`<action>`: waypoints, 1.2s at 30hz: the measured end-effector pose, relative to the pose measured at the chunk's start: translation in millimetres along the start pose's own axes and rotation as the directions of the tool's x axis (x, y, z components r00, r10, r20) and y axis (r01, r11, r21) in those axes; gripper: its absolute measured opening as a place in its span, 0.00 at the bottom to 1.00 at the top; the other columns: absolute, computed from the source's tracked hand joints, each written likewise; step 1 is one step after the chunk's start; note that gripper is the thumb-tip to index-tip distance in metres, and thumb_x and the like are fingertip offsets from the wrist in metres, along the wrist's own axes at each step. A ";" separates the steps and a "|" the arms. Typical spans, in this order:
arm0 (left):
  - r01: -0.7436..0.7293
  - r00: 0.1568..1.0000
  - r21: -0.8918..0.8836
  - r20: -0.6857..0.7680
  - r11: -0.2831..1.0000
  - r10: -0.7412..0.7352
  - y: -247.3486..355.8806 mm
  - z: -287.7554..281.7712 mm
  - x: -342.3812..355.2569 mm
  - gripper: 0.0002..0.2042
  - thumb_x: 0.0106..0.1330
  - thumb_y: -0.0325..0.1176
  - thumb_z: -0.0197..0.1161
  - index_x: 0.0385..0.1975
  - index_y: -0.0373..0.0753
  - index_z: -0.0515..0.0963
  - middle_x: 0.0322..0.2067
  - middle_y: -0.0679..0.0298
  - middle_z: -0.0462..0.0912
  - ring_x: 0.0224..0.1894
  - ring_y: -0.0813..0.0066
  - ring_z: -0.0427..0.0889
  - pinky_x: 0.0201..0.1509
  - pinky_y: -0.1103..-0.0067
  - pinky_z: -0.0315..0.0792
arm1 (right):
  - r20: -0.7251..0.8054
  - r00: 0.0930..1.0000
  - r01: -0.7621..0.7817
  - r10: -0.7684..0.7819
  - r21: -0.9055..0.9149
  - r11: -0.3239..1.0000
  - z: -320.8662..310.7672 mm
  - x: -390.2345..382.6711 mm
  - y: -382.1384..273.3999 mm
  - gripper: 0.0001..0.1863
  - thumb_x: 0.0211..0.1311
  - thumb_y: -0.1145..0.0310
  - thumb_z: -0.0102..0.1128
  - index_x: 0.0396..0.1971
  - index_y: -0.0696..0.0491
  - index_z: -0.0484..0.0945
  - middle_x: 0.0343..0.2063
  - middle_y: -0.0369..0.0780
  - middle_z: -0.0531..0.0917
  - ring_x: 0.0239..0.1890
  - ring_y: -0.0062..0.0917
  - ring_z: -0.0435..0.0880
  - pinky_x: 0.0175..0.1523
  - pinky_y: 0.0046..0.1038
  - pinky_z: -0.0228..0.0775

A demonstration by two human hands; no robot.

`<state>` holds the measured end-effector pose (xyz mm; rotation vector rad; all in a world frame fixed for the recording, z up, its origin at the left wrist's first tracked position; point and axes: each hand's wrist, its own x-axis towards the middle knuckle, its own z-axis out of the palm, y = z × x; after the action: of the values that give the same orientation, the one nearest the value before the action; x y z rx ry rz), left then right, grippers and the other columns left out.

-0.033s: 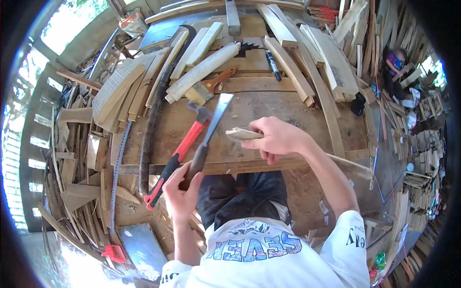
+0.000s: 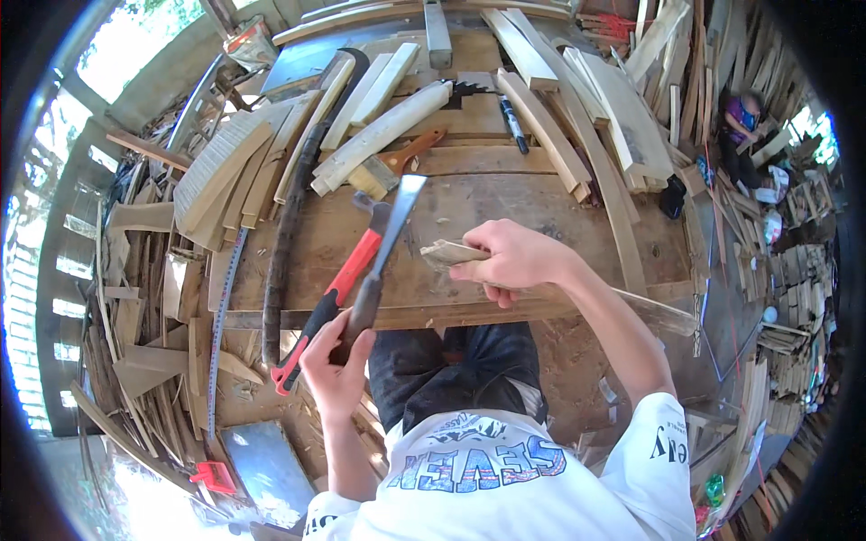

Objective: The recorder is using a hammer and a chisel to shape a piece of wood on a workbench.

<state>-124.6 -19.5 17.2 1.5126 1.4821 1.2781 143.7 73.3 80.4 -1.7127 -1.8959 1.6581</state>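
Note:
My left hand [image 2: 336, 365] is closed round the dark handle of a chisel [image 2: 394, 225], its wide metal blade pointing up and away over the workbench [image 2: 541, 216]. In my right hand [image 2: 519, 259] is a thin wooden strip [image 2: 444, 253]. The strip's rough near-left end sticks out past my fingers, and its other end [image 2: 663, 314] passes under my forearm to the right. Chisel and strip are apart. Just left of the chisel lies a hammer [image 2: 343, 279] with a red and black handle, which overhangs the bench's near edge.
Wooden pieces [image 2: 383, 135], a brush [image 2: 397, 167] and a marker [image 2: 514, 126] lie farther back. A dark curved bar [image 2: 284, 230] and a tape measure [image 2: 225, 307] are at the left. Boards [image 2: 622, 117] cover the right side. Another person [image 2: 744, 126] sits far right.
The strip in my right hand has rolled slightly, so more of its broad face shows. My left hand and the chisel have shifted slightly left.

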 end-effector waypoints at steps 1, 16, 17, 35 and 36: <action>0.007 0.999 -0.007 -0.039 1.000 -0.008 -1.6 -7.7 -4.9 0.15 0.57 0.23 0.68 0.45 0.28 0.80 0.28 0.68 0.80 0.29 0.87 0.72 0.32 0.89 0.65 | -0.004 0.999 0.052 -0.052 -0.063 0.997 0.5 7.4 -0.7 0.21 0.67 0.55 0.56 0.31 0.62 0.72 0.18 0.43 0.81 0.16 0.26 0.82 0.23 0.26 0.74; 0.133 0.983 -0.048 -0.120 0.990 -0.138 -27.3 -22.4 -24.5 0.16 0.57 0.25 0.70 0.45 0.27 0.80 0.30 0.66 0.82 0.31 0.85 0.75 0.35 0.88 0.68 | -0.061 0.929 0.273 -0.366 -0.556 0.785 57.5 15.8 24.0 0.30 0.67 0.42 0.46 0.28 0.58 0.76 0.22 0.52 0.82 0.30 0.47 0.84 0.37 0.46 0.76; 0.135 0.985 -0.023 -0.109 0.991 -0.136 -25.2 -22.6 -24.2 0.16 0.57 0.25 0.70 0.45 0.27 0.80 0.30 0.66 0.82 0.31 0.85 0.75 0.35 0.88 0.68 | -0.056 0.923 0.274 -0.380 -0.597 0.754 52.0 21.0 27.5 0.30 0.67 0.42 0.46 0.28 0.57 0.76 0.22 0.51 0.82 0.30 0.45 0.85 0.37 0.45 0.77; 0.050 0.796 -0.016 0.605 0.999 -0.030 91.2 -83.1 68.7 0.24 0.49 0.24 0.68 0.49 0.25 0.74 0.41 0.52 0.81 0.34 0.78 0.80 0.39 0.85 0.72 | -0.235 0.486 0.561 -0.841 -0.654 0.507 5.7 34.7 96.2 0.15 0.49 0.61 0.70 0.26 0.52 0.73 0.30 0.39 0.75 0.34 0.34 0.78 0.38 0.32 0.73; 0.137 0.825 -0.019 0.555 0.990 -0.103 97.0 -77.0 73.8 0.21 0.51 0.23 0.68 0.46 0.25 0.75 0.42 0.52 0.80 0.32 0.78 0.81 0.36 0.86 0.72 | -0.234 0.480 0.566 -0.845 -0.654 0.503 3.5 33.1 98.6 0.15 0.49 0.61 0.70 0.26 0.52 0.73 0.30 0.39 0.75 0.34 0.34 0.78 0.38 0.32 0.73</action>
<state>-172.9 25.1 145.5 1.5502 1.1199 0.7062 193.1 74.0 -11.3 -0.9464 -2.3270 0.3022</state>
